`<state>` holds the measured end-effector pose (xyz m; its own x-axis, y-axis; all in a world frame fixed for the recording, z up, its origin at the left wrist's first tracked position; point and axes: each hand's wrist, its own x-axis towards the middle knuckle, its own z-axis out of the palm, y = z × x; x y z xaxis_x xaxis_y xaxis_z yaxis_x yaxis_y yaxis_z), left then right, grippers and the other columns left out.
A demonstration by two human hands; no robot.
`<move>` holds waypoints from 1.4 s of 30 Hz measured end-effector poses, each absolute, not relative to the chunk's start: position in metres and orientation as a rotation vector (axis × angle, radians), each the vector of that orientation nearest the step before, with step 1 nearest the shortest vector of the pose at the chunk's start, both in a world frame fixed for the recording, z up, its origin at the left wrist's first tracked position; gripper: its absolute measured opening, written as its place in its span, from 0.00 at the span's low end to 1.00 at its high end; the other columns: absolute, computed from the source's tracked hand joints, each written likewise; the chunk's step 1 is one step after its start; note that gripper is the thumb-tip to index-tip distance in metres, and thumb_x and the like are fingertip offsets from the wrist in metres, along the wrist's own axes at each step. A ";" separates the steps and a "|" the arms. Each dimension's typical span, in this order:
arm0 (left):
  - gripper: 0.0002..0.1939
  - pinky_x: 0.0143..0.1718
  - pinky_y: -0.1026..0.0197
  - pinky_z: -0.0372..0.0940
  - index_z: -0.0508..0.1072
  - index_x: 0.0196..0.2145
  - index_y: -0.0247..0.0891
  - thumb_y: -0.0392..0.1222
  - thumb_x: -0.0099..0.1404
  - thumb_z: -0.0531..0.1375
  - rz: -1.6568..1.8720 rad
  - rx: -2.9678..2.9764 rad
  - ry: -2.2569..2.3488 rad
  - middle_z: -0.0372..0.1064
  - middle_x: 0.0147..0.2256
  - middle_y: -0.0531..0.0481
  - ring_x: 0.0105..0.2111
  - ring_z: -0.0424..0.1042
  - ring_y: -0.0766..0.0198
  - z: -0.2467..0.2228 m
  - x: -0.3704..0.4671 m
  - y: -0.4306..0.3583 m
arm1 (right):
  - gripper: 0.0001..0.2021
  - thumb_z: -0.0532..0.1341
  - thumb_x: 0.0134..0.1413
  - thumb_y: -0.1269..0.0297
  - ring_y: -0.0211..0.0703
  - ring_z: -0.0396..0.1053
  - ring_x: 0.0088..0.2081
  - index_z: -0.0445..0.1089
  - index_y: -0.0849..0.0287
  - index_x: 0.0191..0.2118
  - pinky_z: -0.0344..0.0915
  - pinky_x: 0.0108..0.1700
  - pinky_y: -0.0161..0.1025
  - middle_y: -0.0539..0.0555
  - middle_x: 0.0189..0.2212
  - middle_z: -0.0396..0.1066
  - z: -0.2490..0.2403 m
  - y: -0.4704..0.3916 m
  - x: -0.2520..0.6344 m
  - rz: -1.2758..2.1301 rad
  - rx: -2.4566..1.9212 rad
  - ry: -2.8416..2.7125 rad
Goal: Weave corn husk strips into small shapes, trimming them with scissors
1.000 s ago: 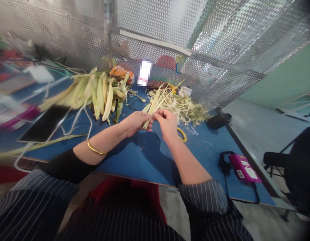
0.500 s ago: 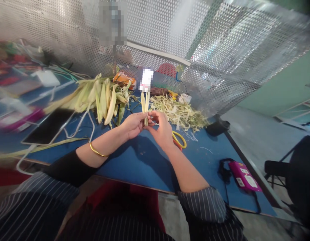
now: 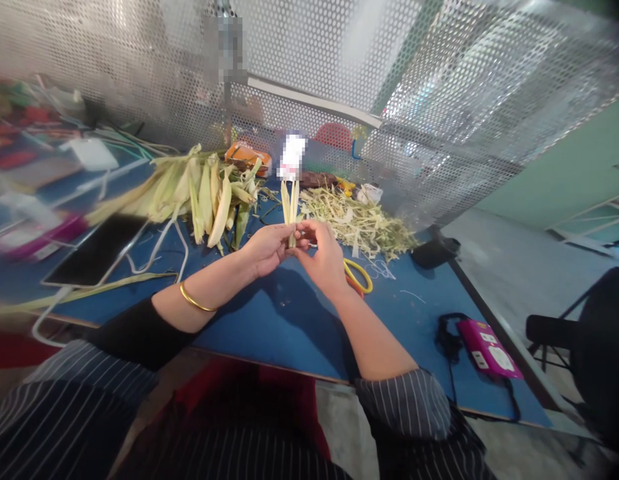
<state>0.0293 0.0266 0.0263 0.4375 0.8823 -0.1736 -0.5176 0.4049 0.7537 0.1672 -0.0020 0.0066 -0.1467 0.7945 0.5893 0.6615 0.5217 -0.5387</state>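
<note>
Pale yellow-green corn husk strips point(image 3: 290, 203) stand upright, gathered into a small bundle between my hands. My left hand point(image 3: 268, 249) pinches the bundle from the left, thumb on top. From the right, my right hand point(image 3: 318, 253) closes its fingertips on the lower end of the same bundle. The fingers partly cover that lower end. Beyond the strips, a blurred-out white patch hides what is there. Scissors with yellow and orange handles point(image 3: 358, 276) lie just right of my right wrist.
A heap of whole corn husks point(image 3: 209, 200) lies back left, shredded husk scraps point(image 3: 359, 223) back right. A phone point(image 3: 97, 250) with a white cable rests at left. A black cup point(image 3: 435, 252) and a magenta box point(image 3: 489, 350) with a cord sit right. Perforated panels point(image 3: 309, 60) border the back.
Both hands keep their pinch on the husk bundle in nearly the same spot. The view has shifted very slightly; nothing else visibly differs.
</note>
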 end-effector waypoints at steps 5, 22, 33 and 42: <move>0.09 0.23 0.68 0.62 0.67 0.27 0.32 0.31 0.65 0.51 0.992 0.790 0.695 0.63 0.23 0.50 0.21 0.66 0.71 0.027 0.030 0.025 | 0.25 0.67 0.43 0.57 0.44 0.68 0.41 0.63 0.54 0.49 0.66 0.45 0.45 0.55 0.44 0.67 0.008 0.002 0.170 0.297 -1.188 -1.802; 0.10 0.28 0.62 0.48 0.67 0.27 0.41 0.45 0.65 0.53 0.904 2.039 1.090 0.63 0.23 0.51 0.25 0.60 0.61 0.013 0.039 0.004 | 0.13 0.69 0.36 0.58 0.26 0.47 0.15 0.69 0.60 0.26 0.44 0.18 0.31 0.40 0.12 0.54 0.022 0.009 0.188 1.227 -0.994 -1.098; 0.14 0.26 0.62 0.46 0.62 0.34 0.43 0.49 0.70 0.42 0.558 2.544 1.287 0.64 0.26 0.50 0.26 0.64 0.59 0.038 0.023 0.013 | 0.11 0.70 0.34 0.61 0.30 0.61 0.20 0.69 0.59 0.23 0.58 0.22 0.31 0.45 0.18 0.64 0.041 0.015 0.220 1.078 -0.950 -0.889; 0.13 0.26 0.62 0.47 0.64 0.32 0.43 0.49 0.69 0.45 0.427 2.628 1.242 0.64 0.26 0.50 0.26 0.63 0.59 0.047 0.003 0.030 | 0.11 0.69 0.35 0.60 0.31 0.64 0.20 0.69 0.58 0.24 0.61 0.24 0.31 0.45 0.18 0.66 0.039 0.016 0.219 1.002 -0.978 -0.842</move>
